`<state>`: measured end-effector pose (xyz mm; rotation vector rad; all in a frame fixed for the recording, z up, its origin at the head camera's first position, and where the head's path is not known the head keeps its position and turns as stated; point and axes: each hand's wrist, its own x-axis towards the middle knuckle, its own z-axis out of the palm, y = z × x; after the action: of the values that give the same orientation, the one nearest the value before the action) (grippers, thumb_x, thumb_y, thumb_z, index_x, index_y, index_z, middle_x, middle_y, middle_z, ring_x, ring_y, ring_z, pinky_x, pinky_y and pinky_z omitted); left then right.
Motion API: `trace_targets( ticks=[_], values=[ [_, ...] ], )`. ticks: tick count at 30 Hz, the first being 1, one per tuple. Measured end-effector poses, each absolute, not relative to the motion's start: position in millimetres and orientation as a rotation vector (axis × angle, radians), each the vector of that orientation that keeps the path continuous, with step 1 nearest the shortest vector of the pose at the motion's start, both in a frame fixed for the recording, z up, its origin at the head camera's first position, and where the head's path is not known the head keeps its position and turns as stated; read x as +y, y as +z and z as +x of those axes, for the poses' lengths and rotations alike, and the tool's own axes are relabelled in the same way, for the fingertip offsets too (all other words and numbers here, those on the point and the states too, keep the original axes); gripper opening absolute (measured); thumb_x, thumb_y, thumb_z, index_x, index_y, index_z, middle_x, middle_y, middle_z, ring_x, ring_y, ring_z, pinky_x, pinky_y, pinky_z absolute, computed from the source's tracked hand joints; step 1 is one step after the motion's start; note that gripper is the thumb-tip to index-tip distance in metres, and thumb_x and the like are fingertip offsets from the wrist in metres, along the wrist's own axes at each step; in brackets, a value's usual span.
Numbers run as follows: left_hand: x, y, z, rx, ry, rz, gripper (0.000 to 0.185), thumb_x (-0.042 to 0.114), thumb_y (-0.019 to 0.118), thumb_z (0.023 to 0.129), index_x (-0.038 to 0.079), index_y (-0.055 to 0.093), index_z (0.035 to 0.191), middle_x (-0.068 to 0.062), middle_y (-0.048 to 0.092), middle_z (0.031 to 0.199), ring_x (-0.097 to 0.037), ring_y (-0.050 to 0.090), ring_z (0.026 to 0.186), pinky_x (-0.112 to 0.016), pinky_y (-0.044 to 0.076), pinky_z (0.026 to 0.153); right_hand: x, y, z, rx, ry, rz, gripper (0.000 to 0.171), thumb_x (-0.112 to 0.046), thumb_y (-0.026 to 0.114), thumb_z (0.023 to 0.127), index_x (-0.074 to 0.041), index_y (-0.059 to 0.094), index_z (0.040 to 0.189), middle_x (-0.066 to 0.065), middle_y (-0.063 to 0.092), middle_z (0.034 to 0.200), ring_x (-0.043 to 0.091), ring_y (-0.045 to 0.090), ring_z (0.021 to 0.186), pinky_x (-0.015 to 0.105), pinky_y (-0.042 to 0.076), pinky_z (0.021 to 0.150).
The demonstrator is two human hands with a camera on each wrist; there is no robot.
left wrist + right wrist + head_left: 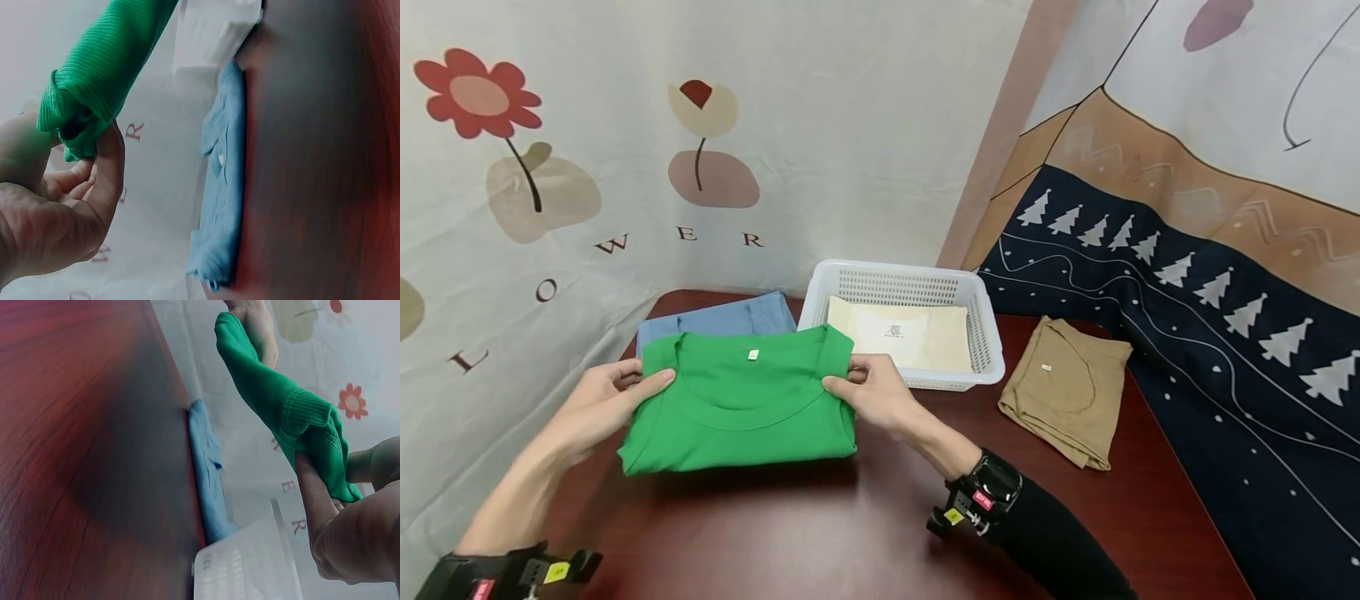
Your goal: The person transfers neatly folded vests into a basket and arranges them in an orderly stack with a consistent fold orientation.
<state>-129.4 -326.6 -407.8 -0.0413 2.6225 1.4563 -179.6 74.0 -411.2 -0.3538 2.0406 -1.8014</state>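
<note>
A folded green shirt [741,417] with a round ribbed neckline and a small white label is held up above the table. My left hand [598,406] pinches its left upper corner, thumb on the front and fingers behind. At the opposite upper corner, my right hand [880,392] grips the cloth the same way. Both wrist views show the green cloth [106,69] off the tabletop, with the fingers of each hand curled under its end. Behind the shirt lies a folded blue denim garment [730,318], partly hidden by it.
Behind my right hand stands a white perforated basket [988,333] with a folded cream garment [898,337] inside. A folded tan garment [1067,392] lies on the right of the dark red wooden table [925,508]. Printed fabric [865,125] hangs along the back and right side.
</note>
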Motion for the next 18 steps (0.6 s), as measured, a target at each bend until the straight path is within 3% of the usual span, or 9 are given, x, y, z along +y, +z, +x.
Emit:
trace_targets(
  ticks=[11,18],
  values=[
    [-293,-400,-154,2.718,1.471,0.041,0.043,0.044,0.068,0.114,0.002,0.064,0.107,0.011,0.063,0.086,-0.002,0.056,0.069,-0.027,0.050,0.061,107,-405,-192,2.053,-1.824,-0.256,0.033,-0.012,0.075,0.107,0.006,0.076,0.135,0.026,0.084,0.120,0.024,0.087,0.091,0.044,0.073,0.078],
    [-273,-395,-167,2.672,1.497,0.084,0.044,0.045,0.068,0.114,0.001,0.069,0.116,0.009,0.070,0.099,0.003,0.068,0.097,-0.027,0.058,0.071,126,-399,-200,2.075,-1.853,-0.232,0.033,-0.009,0.075,0.106,0.006,0.075,0.136,0.026,0.084,0.123,0.019,0.086,0.089,0.041,0.073,0.076]
  ],
)
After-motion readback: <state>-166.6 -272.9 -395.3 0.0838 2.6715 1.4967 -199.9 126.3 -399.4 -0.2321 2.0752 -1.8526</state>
